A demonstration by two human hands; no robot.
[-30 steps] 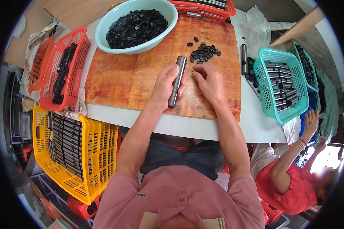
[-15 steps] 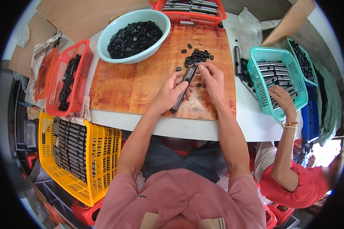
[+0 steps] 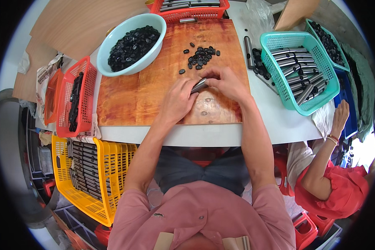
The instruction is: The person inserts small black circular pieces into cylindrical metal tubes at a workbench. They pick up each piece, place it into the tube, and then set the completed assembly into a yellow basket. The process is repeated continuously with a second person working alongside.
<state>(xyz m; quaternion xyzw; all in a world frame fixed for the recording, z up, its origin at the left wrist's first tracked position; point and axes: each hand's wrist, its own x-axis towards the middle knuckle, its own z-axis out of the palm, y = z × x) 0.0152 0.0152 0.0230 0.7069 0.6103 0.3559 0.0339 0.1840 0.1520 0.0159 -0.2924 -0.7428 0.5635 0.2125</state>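
Over the wooden board [image 3: 133,104], my left hand [image 3: 178,100] is wrapped round a grey metal tube [image 3: 200,85]. My right hand [image 3: 227,83] is closed at the tube's far end, fingertips pressed on it. Whether a small part is pinched there is hidden by the fingers. Just beyond my hands lies a loose pile of small black oval pieces [image 3: 202,57], several of them scattered apart from it. A light blue bowl [image 3: 158,46] full of similar black pieces stands at the board's far left.
Red baskets stand at the left [image 3: 89,87] and far edge [image 3: 191,16]. A yellow crate [image 3: 108,179] of tubes sits low at left. At right are a turquoise basket [image 3: 298,109] of tubes, a lone tube [image 3: 248,52] and a co-worker's arm [image 3: 327,152].
The tube has turned flatter, and my hands now cover more of it. My right hand has closed over its end. The co-worker's hand has left the turquoise basket. The whole view has shifted.
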